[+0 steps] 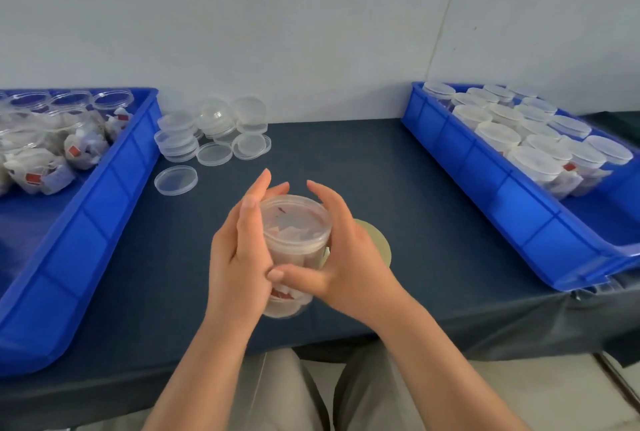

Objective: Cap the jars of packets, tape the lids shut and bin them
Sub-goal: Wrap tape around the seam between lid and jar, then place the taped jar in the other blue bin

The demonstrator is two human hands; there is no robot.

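While both hands wrap around it, one jar [294, 240] of packets sits held above the near edge of the table [346, 170], its lid [294, 214] already on. Left hand [239, 257] is curled against the jar's left side, fingers up along the wall and thumb near the lid rim; right hand [339, 254] cups the right side, fingers arched over the lid's far edge, thumb lying across the front of the jar and touching the left hand. Just behind the right hand, one tape roll [375, 245] peeks out on the cloth, mostly hidden. Two blue bins on show: the left bin [104, 195] holds open jars stuffed with packets, roughly six visible, though the edge cuts the view, and the right bin [485, 195] carries capped jars in rows, about eighteen lids countable. Between the left bin and the wall sits a cluster of spare lids [214, 132], several stacked so no exact count, plus one loose lid [176, 180] lying flat apart, nearer the hands.
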